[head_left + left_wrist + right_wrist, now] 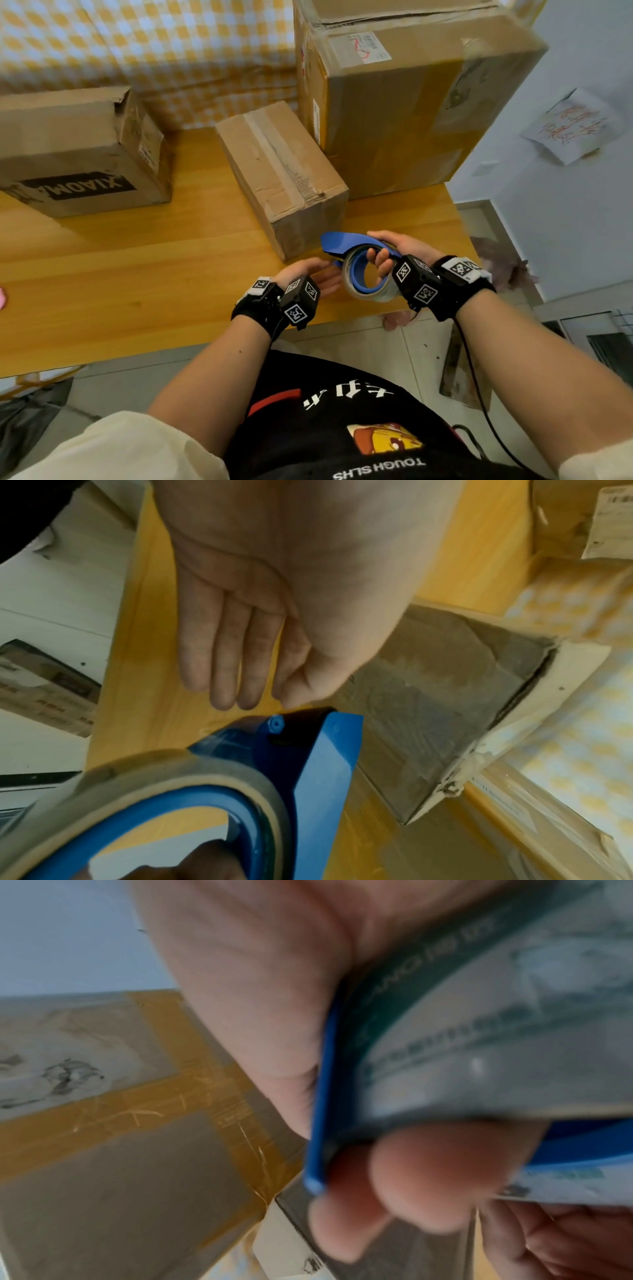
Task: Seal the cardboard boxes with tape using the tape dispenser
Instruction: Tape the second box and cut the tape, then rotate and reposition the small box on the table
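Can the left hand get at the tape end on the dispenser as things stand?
Probably yes. The left hand is open, fingertips just short of the blue tape dispenser's front edge, nothing between them; the right hand holds it.

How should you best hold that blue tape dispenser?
Take the tape dispenser through the open ring of its roll, as the right hand does: fingers curl up through the hole from the near side, thumb over the blue top. That leaves the cutter end free toward the left hand.
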